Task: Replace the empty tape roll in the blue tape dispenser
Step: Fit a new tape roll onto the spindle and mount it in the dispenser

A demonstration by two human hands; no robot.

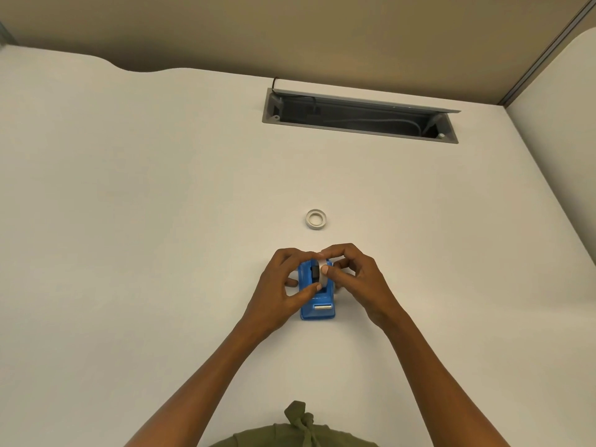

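Note:
The blue tape dispenser stands on the white desk, its metal cutter toward me. A white tape roll sits upright in the dispenser's cradle, with a black hub beside it. My right hand pinches this roll from the right, thumb on its face and index finger over its top. My left hand grips the dispenser's left side, thumb on its top. A second white tape roll lies flat on the desk just beyond the dispenser, untouched.
An open grey cable tray with cables inside is set into the desk at the back. A beige partition wall rises behind the desk, and another desk surface adjoins on the right.

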